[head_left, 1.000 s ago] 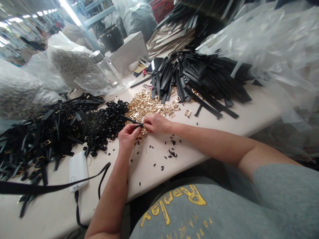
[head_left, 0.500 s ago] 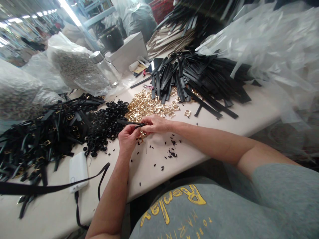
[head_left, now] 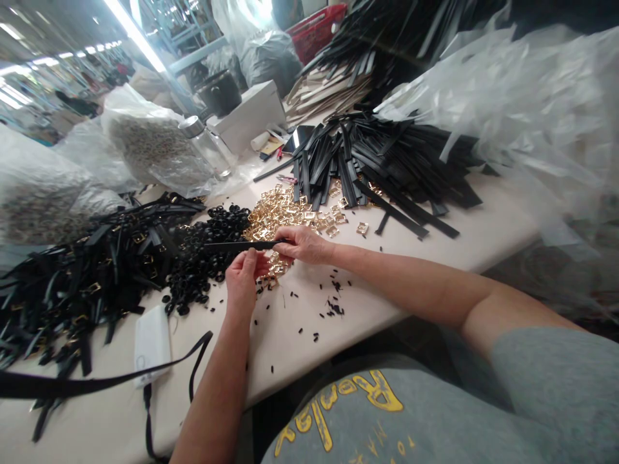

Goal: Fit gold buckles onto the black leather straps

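Observation:
A flat black strap [head_left: 236, 246] stretches leftward from my right hand [head_left: 305, 245], whose fingers are closed around its right end. My left hand [head_left: 242, 278] is just below the strap, its thumb tip at the strap's lower edge and its fingers curled toward my right hand. Exactly how those left fingers grip is partly hidden. Behind and beneath my hands lies a heap of gold metal buckles [head_left: 275, 209]. Small black loops [head_left: 196, 274] are piled to the left of my left hand.
Black straps fitted with buckles [head_left: 120, 258] lie at left, near a white power bank [head_left: 152, 341] with a cable. Loose black straps [head_left: 358, 151] are heaped at the back. A glass bottle [head_left: 207, 148], filled plastic bags [head_left: 149, 142] and small black scraps [head_left: 333, 309] are also on the table.
The strap has turned from a folded position to lie almost straight and level across my hands. My left hand has shifted slightly down and left. The whole view has tilted up a little.

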A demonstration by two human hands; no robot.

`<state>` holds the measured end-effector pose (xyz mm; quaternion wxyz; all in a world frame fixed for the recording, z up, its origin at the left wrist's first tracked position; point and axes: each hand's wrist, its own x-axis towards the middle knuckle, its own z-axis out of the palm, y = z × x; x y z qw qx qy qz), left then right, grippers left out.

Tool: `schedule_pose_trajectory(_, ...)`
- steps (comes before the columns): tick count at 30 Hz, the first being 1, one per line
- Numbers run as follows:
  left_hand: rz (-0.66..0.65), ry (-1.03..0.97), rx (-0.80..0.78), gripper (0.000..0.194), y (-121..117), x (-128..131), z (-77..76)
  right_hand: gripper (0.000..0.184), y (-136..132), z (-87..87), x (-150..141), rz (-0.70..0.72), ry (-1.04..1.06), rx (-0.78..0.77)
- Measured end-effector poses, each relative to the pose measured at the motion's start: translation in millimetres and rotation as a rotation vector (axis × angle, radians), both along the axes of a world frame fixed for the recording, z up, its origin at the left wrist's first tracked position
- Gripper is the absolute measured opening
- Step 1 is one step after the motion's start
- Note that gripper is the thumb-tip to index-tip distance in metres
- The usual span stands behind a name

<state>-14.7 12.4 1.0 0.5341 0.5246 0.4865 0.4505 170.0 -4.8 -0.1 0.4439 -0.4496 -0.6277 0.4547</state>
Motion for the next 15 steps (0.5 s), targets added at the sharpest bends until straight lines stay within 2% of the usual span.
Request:
schedule_pose_trajectory(4, 0.088, -0.196, -0.051, 0.039, 5, 4, -1.0, 0.008, -1, -0.4, -3, 0.011, 0.016, 0.000)
schedule_pose_trajectory(15, 0.129, -0.170, 0.015, 0.033, -1, 14, -5.9, 0.009, -6, 5.0, -8, -0.110, -0.186, 0.059)
